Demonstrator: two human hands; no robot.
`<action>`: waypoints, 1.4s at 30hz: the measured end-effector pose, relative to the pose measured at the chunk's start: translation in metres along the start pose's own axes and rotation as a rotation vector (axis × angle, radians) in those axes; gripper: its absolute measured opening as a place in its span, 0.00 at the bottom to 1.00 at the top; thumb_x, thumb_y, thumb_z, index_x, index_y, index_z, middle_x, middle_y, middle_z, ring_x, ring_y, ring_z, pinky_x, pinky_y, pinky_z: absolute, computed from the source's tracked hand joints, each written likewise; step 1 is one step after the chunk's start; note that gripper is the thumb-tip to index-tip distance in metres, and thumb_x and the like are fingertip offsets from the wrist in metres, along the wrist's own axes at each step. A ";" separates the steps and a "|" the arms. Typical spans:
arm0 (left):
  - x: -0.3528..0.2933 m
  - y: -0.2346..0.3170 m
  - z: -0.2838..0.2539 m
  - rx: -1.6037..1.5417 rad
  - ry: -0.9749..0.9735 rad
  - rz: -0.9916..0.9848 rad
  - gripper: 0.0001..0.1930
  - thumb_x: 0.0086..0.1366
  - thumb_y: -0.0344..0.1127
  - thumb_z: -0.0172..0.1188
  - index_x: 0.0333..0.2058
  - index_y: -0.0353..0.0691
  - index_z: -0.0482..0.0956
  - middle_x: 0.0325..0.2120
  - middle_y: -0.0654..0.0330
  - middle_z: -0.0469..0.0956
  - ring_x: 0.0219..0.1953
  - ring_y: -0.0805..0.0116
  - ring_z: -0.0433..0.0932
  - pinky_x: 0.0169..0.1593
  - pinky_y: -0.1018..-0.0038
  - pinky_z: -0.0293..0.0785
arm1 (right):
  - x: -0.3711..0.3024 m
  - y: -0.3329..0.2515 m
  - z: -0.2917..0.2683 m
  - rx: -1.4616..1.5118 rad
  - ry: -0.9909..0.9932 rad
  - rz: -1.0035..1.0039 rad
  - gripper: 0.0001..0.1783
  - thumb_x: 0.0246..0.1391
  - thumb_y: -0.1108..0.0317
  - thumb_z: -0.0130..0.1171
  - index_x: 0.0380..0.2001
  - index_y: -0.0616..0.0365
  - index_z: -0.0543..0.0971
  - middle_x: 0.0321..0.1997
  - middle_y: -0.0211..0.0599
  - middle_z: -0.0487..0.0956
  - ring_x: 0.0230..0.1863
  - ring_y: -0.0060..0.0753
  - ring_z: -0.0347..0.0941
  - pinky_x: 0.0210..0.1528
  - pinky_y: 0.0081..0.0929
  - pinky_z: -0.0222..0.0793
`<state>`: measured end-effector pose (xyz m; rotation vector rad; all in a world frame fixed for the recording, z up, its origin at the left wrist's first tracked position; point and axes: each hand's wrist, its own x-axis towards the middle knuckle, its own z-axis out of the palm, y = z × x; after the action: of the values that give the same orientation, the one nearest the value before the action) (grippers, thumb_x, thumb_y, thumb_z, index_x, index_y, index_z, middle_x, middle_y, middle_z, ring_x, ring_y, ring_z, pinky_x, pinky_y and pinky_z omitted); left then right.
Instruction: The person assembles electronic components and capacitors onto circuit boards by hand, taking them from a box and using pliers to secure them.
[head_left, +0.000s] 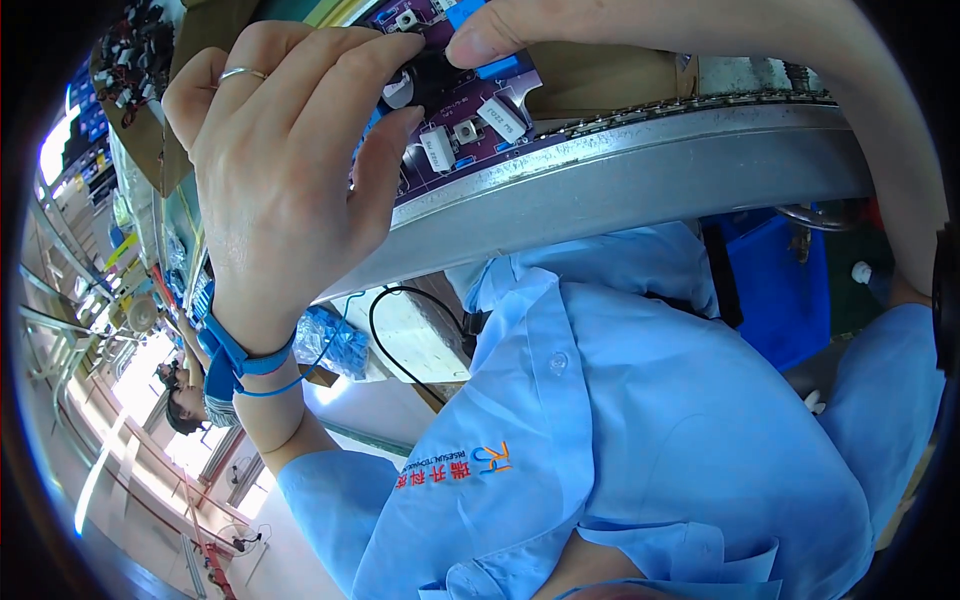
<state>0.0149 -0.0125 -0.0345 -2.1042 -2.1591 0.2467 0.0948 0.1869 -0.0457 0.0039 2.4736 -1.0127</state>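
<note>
Purple circuit board (475, 107) lies partly beneath left hand (285, 150) and right hand (560, 24).

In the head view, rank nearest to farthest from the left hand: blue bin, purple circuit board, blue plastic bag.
From the left hand:
1. Purple circuit board: right by it, thumb side.
2. Blue plastic bag: below the hand.
3. Blue bin: far right.

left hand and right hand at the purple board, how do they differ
The left hand shows nearly whole, back toward the camera; the right hand is partly cut off by the top edge, mainly its thumb showing.
The left hand wears a ring; none shows on the visible part of the right hand.
The left wrist has a blue strap; no strap shows with the right hand.
Both are bare, at the purple board.
</note>
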 end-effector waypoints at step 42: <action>-0.002 -0.027 -0.018 -0.101 0.376 -0.334 0.21 0.47 0.38 0.70 0.43 0.50 0.78 0.44 0.67 0.75 0.48 0.65 0.73 0.54 0.62 0.56 | 0.003 0.030 -0.011 0.401 0.154 -0.117 0.11 0.54 0.68 0.63 0.34 0.63 0.74 0.23 0.30 0.74 0.25 0.17 0.67 0.28 0.20 0.63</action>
<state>-0.0082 -0.0143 -0.0114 -1.6272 -2.2678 -0.2717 0.0927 0.2157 -0.0603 0.0683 2.3815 -1.5981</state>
